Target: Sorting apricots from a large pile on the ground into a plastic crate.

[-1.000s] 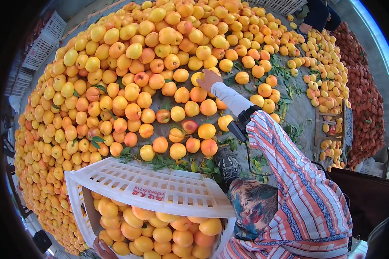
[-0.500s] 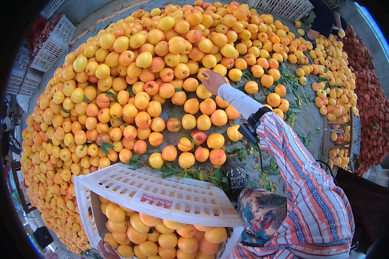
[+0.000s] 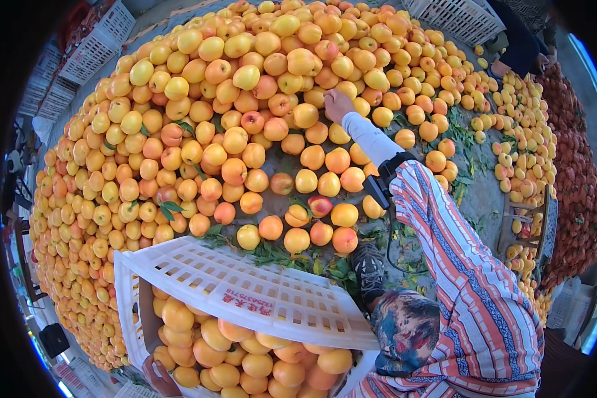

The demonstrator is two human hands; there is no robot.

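Note:
A broad heap of yellow-orange peaches (image 3: pixel 199 156) with red blush lies on the floor in front of me. My right hand (image 3: pixel 339 105) reaches out to the middle of it, fingers curled down among the fruit. What they close on is hidden behind the hand. Near me stands a white slotted plastic crate (image 3: pixel 245 282), tilted and holding many peaches (image 3: pixel 255 363). Down at the crate's left side, my left hand (image 3: pixel 160 378) grips its edge, partly cut off by the picture's lower border.
White crates (image 3: pixel 89 56) are stacked at the far left, and another crate (image 3: pixel 454 18) stands at the back. Green leaves (image 3: pixel 298 265) lie scattered around the loose fruit. Smaller peaches (image 3: pixel 527 139) and reddish-brown net sacks (image 3: pixel 564 166) are at the right, beside a wooden frame (image 3: pixel 540 222).
The view has shifted, so the heap appears farther right and slightly higher. My right hand stays at about the same spot on the heap; more of my left hand shows at the crate.

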